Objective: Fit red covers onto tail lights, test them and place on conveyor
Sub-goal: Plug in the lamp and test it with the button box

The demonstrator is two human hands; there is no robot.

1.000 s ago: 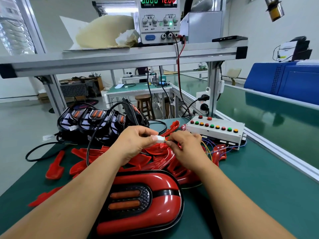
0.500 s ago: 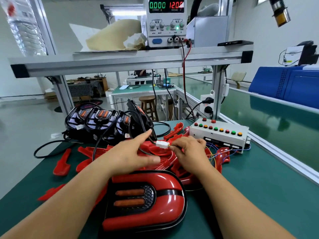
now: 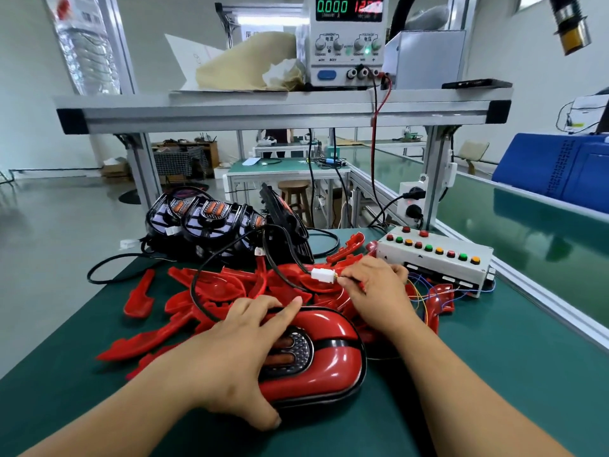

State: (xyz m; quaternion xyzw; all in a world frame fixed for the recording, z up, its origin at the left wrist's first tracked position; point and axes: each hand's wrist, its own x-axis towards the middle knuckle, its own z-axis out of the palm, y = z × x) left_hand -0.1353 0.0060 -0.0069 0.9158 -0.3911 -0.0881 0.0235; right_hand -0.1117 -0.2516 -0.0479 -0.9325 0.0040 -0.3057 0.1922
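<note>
ITEM: tail light (image 3: 329, 374), red cover fitted. Loc: green bench mat (image 3: 494, 374), near edge, centre. Lies flat, lens face up. Long axis runs approx. L–R, tilted a little; rounded end points R, the other end is hidden under the hand.

L hand (image 3: 237, 354): laid flat over the light's L half, fingers spread and fairly straight across the lens, index reaching the far rim, thumb along the near rim. No curl round it; rests/presses only.

R hand (image 3: 379, 291): beyond the light, fingertips pinched together on the R end of the white connector (image 3: 321, 275), where thin coloured wires leave it.

Black cable (image 3: 197, 291): from the connector's L end, loops L and back under the L hand.

Also on mat:
- loose red covers (image 3: 230, 291), heap between light and far items, touching the light's far side.
- uncovered tail lights (image 3: 204, 219), stacked on edge, far L.
- button box (image 3: 435, 258), far R, red/green/orange btns.

Shelf above: power supply (image 3: 346, 37), green readout 0.000.

R of bench: conveyor (image 3: 527, 232), green belt.
</note>
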